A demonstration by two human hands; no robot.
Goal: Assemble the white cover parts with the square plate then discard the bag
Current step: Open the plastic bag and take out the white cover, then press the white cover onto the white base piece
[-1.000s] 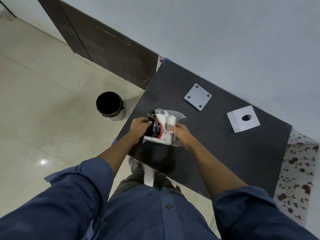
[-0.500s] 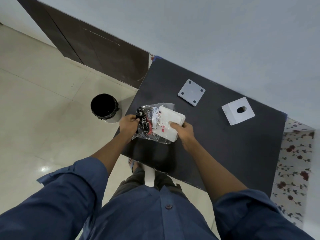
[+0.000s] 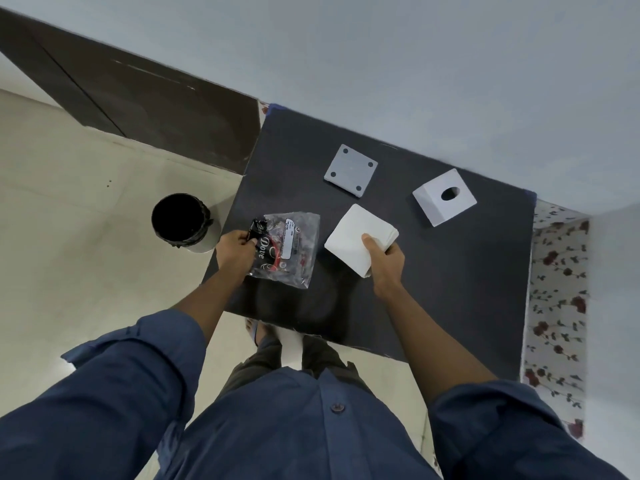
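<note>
My right hand (image 3: pixel 384 263) grips a flat white square cover part (image 3: pixel 353 233) just above the dark table (image 3: pixel 450 289), thumb on its top face. To its left, my left hand (image 3: pixel 235 249) pinches the left end of a clear printed plastic bag (image 3: pixel 289 249); the white part is fully out of the bag. A grey square plate (image 3: pixel 351 169) with a hole near each corner lies at the back of the table. Right of the plate stands a second white cover part (image 3: pixel 443 197) with a round hole in its top.
A black-lined bin (image 3: pixel 181 221) stands on the tiled floor just left of the table. A wall runs behind the table and a dark door panel (image 3: pixel 138 98) at back left. A flowered cloth (image 3: pixel 557 306) hangs along the table's right edge.
My right hand has drawn the white cover part out of the bag and moved it right. My left hand has kept hold of the bag, which now looks flat.
</note>
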